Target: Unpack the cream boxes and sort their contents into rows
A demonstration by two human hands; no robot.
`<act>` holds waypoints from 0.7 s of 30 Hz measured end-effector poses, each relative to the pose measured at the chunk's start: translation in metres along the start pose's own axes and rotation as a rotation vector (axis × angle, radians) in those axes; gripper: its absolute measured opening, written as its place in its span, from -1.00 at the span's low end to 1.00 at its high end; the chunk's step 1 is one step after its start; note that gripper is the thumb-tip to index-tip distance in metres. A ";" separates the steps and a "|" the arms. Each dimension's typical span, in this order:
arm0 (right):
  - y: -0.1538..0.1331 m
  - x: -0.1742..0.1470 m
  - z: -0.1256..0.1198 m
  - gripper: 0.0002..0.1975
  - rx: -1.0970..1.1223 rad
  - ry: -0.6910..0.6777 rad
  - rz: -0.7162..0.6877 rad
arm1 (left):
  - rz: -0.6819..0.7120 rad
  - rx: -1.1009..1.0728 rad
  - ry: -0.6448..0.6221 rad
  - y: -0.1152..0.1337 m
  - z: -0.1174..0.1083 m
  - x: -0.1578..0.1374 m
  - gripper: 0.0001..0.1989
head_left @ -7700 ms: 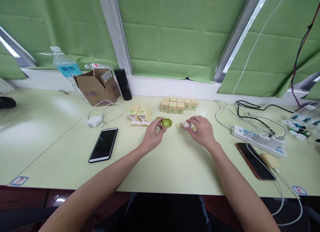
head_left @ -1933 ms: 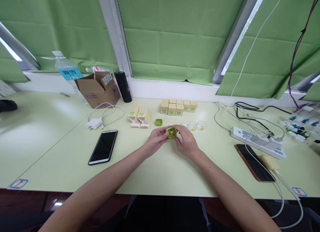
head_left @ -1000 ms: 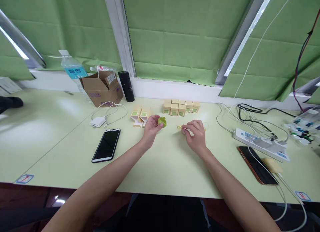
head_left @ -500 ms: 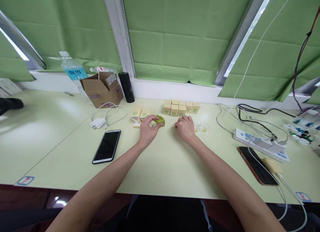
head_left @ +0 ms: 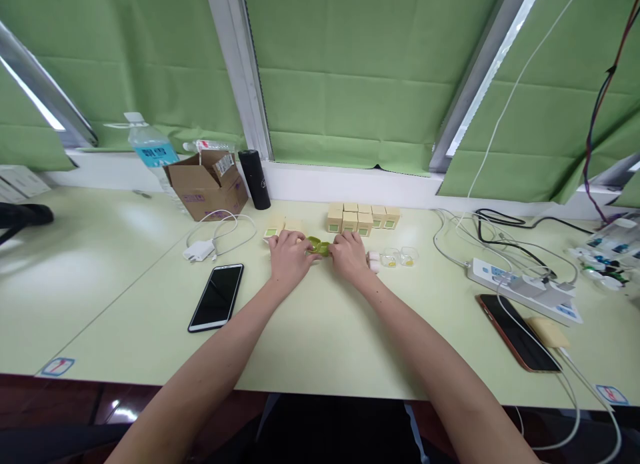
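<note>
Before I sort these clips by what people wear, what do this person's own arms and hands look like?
The left hand and right hand are bare: no gloves, and no rings or watch visible. No sleeve shows on the left forearm or right forearm; the right one bears a small spot.

Green container (head_left: 319,247) | small, hollow | partly hidden | between left hand (head_left: 290,257) and right hand (head_left: 349,256)

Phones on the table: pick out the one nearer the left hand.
The white-bordered phone, lying left of the left hand; the brown-edged phone lies right, by the power strip.
</note>
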State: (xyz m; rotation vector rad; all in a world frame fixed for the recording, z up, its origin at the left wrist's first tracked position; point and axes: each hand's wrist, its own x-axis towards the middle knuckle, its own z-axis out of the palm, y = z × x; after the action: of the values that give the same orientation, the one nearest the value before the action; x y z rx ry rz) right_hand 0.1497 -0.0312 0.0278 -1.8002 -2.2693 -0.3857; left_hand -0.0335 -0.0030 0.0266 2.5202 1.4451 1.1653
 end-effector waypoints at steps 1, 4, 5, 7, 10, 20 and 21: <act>-0.001 0.002 0.001 -0.72 -0.004 -0.006 0.002 | 0.021 0.019 -0.022 -0.001 0.001 0.000 -0.85; 0.002 0.002 0.004 -0.72 -0.009 -0.008 0.006 | 0.058 0.045 -0.064 -0.002 0.005 -0.001 -0.84; 0.004 0.001 0.004 -0.72 -0.012 -0.007 0.006 | 0.062 0.039 -0.068 -0.002 0.006 0.000 -0.83; 0.008 -0.004 0.005 -0.73 -0.017 -0.005 0.008 | 0.065 0.011 -0.070 -0.002 0.009 0.000 -0.82; 0.015 -0.013 0.003 -0.75 -0.025 0.030 0.002 | 0.070 -0.017 -0.080 0.000 0.011 -0.001 -0.77; 0.038 -0.085 -0.007 -0.76 0.081 0.570 -0.170 | 0.116 0.431 -0.336 0.014 0.011 0.011 -0.68; 0.036 -0.090 -0.007 -0.75 0.108 0.585 -0.210 | 0.116 0.449 -0.353 0.015 0.010 0.014 -0.66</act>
State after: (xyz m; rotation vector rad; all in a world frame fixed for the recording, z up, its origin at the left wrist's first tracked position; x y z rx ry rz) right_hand 0.2051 -0.1084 0.0076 -1.1913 -2.0057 -0.7047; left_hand -0.0120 0.0025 0.0329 2.9289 1.6195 0.3893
